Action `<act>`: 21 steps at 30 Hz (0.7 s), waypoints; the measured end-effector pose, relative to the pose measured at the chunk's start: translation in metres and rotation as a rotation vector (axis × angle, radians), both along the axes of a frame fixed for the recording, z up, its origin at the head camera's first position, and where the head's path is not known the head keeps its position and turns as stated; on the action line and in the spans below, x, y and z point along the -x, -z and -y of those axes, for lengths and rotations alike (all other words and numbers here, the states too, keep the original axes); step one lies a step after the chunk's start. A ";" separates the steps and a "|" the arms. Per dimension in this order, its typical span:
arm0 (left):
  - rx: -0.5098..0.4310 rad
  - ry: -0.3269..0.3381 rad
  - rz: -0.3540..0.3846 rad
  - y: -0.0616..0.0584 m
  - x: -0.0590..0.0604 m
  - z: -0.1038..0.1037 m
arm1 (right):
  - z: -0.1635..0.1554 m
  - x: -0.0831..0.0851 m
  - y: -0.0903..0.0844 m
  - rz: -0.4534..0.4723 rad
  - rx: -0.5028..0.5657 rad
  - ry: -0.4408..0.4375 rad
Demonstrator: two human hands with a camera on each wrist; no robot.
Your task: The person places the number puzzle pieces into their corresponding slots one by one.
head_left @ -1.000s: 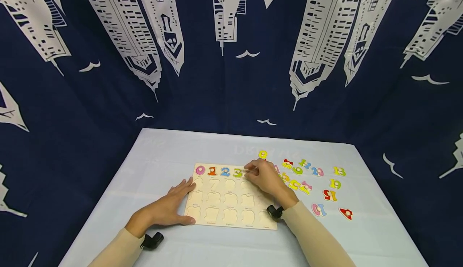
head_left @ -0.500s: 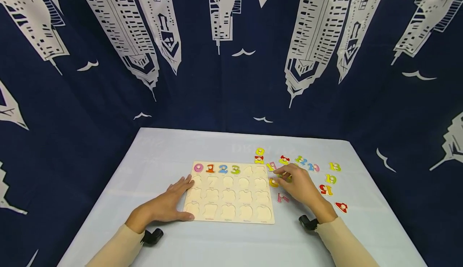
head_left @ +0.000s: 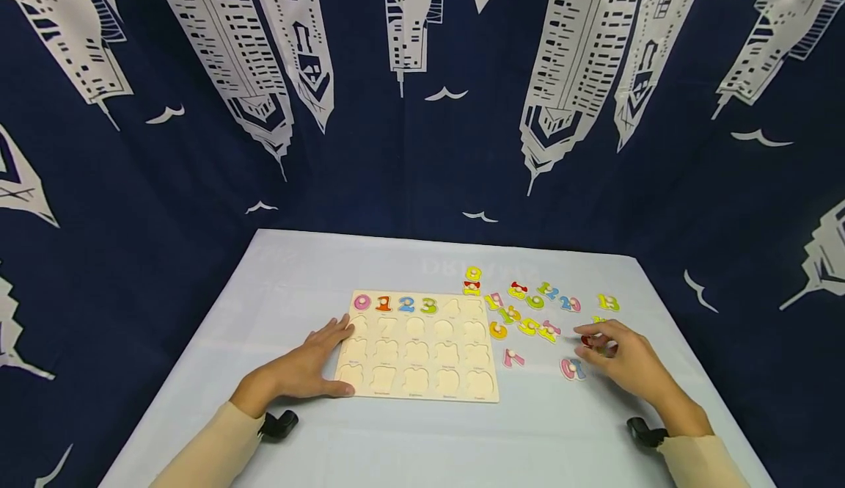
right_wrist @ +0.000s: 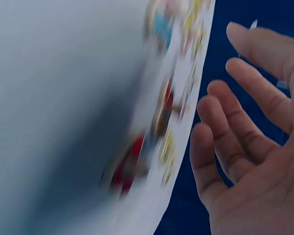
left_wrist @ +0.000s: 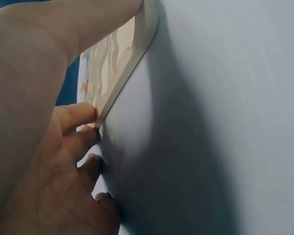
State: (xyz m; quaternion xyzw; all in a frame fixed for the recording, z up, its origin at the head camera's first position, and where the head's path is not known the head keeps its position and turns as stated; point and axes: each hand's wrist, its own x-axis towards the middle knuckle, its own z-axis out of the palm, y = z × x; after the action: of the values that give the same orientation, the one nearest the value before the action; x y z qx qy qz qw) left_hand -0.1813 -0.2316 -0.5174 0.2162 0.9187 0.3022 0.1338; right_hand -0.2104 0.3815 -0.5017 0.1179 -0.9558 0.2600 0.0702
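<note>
A wooden number puzzle board (head_left: 416,370) lies on the pale table, with 0 (head_left: 361,301), 1 (head_left: 383,303), 2 (head_left: 406,304) and 3 (head_left: 429,305) seated in its top row. My left hand (head_left: 310,367) rests flat against the board's left edge; in the left wrist view the thumb lies on the board (left_wrist: 122,63) and the fingers (left_wrist: 78,139) touch its rim. My right hand (head_left: 623,356) hovers with fingers spread and empty over the loose pieces on the right, its fingertips beside a red piece (head_left: 586,340). A pink piece (head_left: 571,368) lies just left of it. The right wrist view shows the spread fingers (right_wrist: 235,142) and blurred pieces.
Several coloured number pieces (head_left: 528,312) are scattered right of the board, a pink 7 (head_left: 513,358) nearest it. The table (head_left: 528,436) ends close behind the pieces at a dark blue curtain (head_left: 422,143) with white towers.
My right hand has left the board's top row and swept right and nearer to me, across the loose pieces to the red one. The left hand has stayed on the board.
</note>
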 end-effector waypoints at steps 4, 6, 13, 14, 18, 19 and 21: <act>-0.004 -0.004 0.011 0.000 0.000 -0.001 | -0.030 -0.005 -0.001 0.072 -0.031 0.045; -0.004 -0.008 0.018 0.000 0.000 -0.001 | -0.042 -0.006 -0.002 0.130 -0.040 0.066; 0.001 -0.015 0.013 0.001 0.000 -0.001 | -0.065 -0.009 0.004 0.227 -0.074 0.098; 0.001 -0.016 0.014 0.000 0.000 -0.001 | -0.067 -0.010 0.005 0.234 -0.068 0.098; -0.001 -0.019 0.022 -0.001 0.000 -0.002 | -0.071 -0.012 0.008 0.245 -0.037 0.082; -0.001 -0.020 0.024 -0.002 0.000 -0.002 | -0.071 -0.013 0.009 0.250 -0.025 0.078; 0.000 -0.021 0.028 -0.002 -0.001 -0.003 | -0.073 -0.014 0.009 0.255 -0.009 0.059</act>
State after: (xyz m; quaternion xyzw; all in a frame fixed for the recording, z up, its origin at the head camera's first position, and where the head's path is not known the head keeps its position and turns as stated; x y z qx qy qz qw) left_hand -0.1805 -0.2290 -0.5154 0.2023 0.9189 0.3067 0.1435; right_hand -0.1960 0.4542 -0.5109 0.0560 -0.9613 0.2661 -0.0448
